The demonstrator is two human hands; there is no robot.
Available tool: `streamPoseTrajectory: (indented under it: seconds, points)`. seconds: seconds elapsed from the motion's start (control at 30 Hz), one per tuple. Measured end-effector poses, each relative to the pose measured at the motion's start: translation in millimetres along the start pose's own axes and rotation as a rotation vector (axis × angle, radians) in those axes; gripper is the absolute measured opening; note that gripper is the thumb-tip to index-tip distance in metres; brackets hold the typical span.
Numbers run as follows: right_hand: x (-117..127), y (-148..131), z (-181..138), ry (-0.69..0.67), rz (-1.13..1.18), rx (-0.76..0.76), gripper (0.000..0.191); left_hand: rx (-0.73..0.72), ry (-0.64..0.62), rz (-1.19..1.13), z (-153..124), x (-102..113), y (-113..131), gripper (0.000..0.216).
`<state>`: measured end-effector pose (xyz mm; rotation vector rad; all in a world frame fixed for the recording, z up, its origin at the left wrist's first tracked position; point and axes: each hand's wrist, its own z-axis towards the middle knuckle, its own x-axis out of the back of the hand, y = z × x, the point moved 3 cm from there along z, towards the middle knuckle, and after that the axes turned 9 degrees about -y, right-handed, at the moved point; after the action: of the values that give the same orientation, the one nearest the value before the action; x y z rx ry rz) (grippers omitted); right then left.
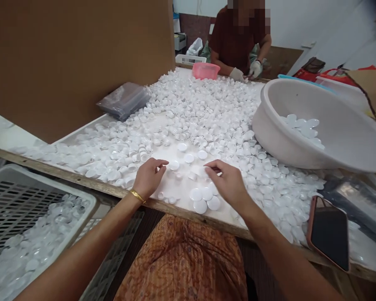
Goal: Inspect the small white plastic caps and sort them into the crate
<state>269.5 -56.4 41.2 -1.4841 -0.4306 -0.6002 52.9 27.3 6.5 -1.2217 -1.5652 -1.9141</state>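
My left hand (149,176) is closed in a pinch over the table, its fingertips right beside a glossy white round cap (174,165); whether they grip it I cannot tell. Opposite it, my right hand (228,184) pinches a blurred white cap (201,170) at its fingertips. Several loose white caps, such as one flat cap (189,158), lie between and beyond the hands. Closer to the table edge, a small cluster of smooth white caps (207,193) lies together below my right hand. A large heap of white caps (203,108) spreads around.
A tilted pale basin (341,125) holding some caps stands right; a phone (329,234) lies at the front right edge. A crate of caps (90,200) sits lower left. Plastic-wrapped packs (123,100) and a brown board (81,50) are left. A gloved co-worker (238,46) sits across near a pink basket (206,70).
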Motion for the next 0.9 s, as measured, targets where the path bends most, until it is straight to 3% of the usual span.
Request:
streamPoseTrajectory:
  seconds: [0.17, 0.27, 0.4, 0.63, 0.9]
  points:
    - [-55, -12, 32, -0.214, 0.074, -0.117, 0.014, -0.020, -0.013, -0.014, -4, -7, 1, 0.025]
    - [-72, -9, 41, -0.304, 0.024, -0.148, 0.018, 0.025, -0.084, -0.109, -8, -11, 2, 0.025]
    - [-78, -14, 46, -0.295, -0.195, -0.079, 0.019, 0.070, -0.182, -0.186, -8, -18, 3, 0.023]
    - [-80, -17, 49, -0.366, -0.579, 0.012, 0.023, 0.234, -0.206, -0.125, 3, -28, 3, 0.023]
    - [-79, -17, 45, -0.346, -0.711, 0.008, 0.021, 0.288, -0.264, -0.178, 8, -30, 5, 0.027]
